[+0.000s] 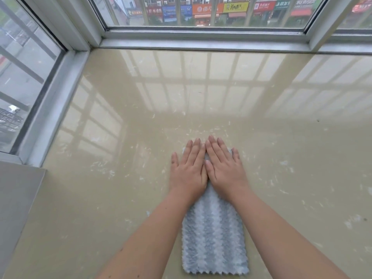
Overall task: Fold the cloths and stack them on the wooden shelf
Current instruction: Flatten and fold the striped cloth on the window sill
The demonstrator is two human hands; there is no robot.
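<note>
Cloth (214, 238), fluffy with grey and white stripes, lies folded into a narrow strip at six o'clock on a glossy beige sill (120, 178). Left hand (189, 170) and right hand (224, 168) rest flat on its far end, side by side, fingers (196, 150) straight, gripping nothing. Pressing evenly outward should set the crease; the slick surface may let it slide. Window frames (201, 43) run from nine to twelve o'clock. No wooden shelf shows.

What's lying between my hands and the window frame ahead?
Just bare beige ledge from left hand and right hand to window frame, head view.
</note>
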